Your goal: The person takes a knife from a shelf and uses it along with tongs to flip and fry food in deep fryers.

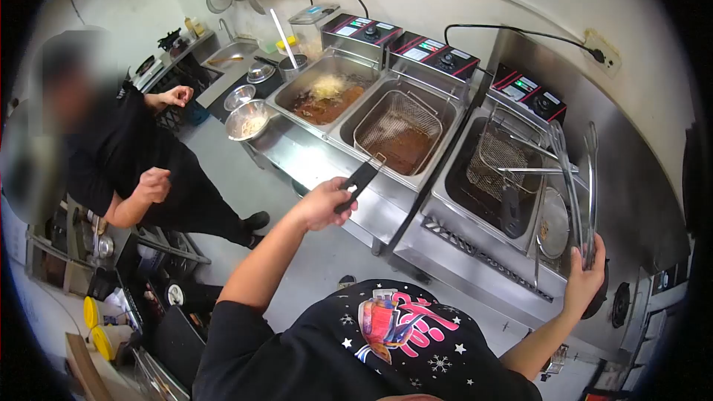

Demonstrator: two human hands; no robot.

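Observation:
My left hand [324,206] is wrapped round the black handle [356,187] of a wire fry basket [401,120], which rests in the middle fryer over brown oil. On the right, my right hand [586,271] grips the lower end of long metal tongs [591,193], whose arms point upward and stand apart. The left fryer [324,96] holds bubbling oil with pale yellow food on it. Another basket [499,154] lies in the right fryer, its black handle toward me. Beside it is a round strainer [552,224].
A co-worker in black [160,156] stands at the left, both hands raised. Metal bowls [247,120] sit left of the fryers, near a clear container [312,30]. Control boxes [438,56] line the wall. Yellow-lidded tubs [110,327] are at the lower left.

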